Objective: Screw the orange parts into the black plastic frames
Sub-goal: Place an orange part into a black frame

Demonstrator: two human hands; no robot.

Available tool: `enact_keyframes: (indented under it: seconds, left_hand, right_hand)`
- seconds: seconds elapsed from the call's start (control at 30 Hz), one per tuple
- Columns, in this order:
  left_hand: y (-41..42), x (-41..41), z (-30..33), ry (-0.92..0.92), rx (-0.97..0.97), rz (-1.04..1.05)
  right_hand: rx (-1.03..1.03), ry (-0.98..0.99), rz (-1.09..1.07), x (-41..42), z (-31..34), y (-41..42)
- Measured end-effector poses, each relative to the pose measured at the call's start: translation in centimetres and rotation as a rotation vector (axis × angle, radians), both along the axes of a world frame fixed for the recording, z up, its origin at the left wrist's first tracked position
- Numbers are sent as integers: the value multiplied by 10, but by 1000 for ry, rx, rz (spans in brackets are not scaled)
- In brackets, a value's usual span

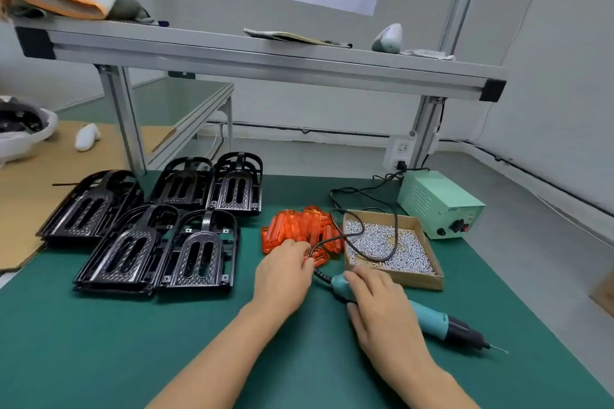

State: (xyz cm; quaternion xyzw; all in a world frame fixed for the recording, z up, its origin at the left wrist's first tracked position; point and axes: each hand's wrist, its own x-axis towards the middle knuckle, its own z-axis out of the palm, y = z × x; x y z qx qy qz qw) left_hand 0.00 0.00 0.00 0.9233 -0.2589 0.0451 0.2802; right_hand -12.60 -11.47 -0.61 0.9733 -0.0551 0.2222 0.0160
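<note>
A heap of translucent orange parts (300, 231) lies mid-table on the green mat. Several black plastic frames (199, 251) are stacked in piles to its left. My left hand (284, 276) reaches onto the heap's near edge, and its curled fingertips close on one orange part (320, 257). My right hand (377, 305) lies over the teal electric screwdriver (432, 320), with fingers and thumb wrapped round its rear body. The screwdriver lies flat with its bit pointing right. Its black cable (382, 209) loops over the screw box.
A cardboard box of silver screws (388, 244) stands right of the orange heap. The pale green power supply (440, 204) sits behind it. An aluminium shelf (265, 60) spans overhead on two legs. Brown cardboard (50, 156) covers the table at left.
</note>
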Motion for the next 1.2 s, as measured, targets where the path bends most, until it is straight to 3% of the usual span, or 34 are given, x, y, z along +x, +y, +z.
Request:
enact_keyframes:
  seconds: [0.33, 0.63, 0.8, 0.87, 0.93, 1.0, 1.1, 1.2]
  left_hand:
    - [-41, 17, 5, 171, 20, 103]
    - [-43, 16, 5, 204, -695, -46]
    - [-49, 20, 16, 412, -1035, -233]
    - [-57, 18, 23, 469, -1073, -321]
    - [-66, 16, 25, 504, -1003, -379]
    - [-72, 14, 18, 443, -767, -382]
    - [-76, 9, -5, 39, -151, -429]
    - [-75, 1, -22, -236, 70, -470]
  right_hand:
    - [104, 184, -118, -8, -17, -44]
    - [175, 239, -78, -2, -7, -59]
    - [252, 128, -167, -13, 4, -59]
    - [289, 93, -237, -18, 10, -61]
    - [320, 77, -309, -21, 15, -68]
    - [348, 62, -388, -22, 22, -77]
    - [368, 57, -514, -19, 30, -95]
    - [362, 74, -628, -13, 36, -112]
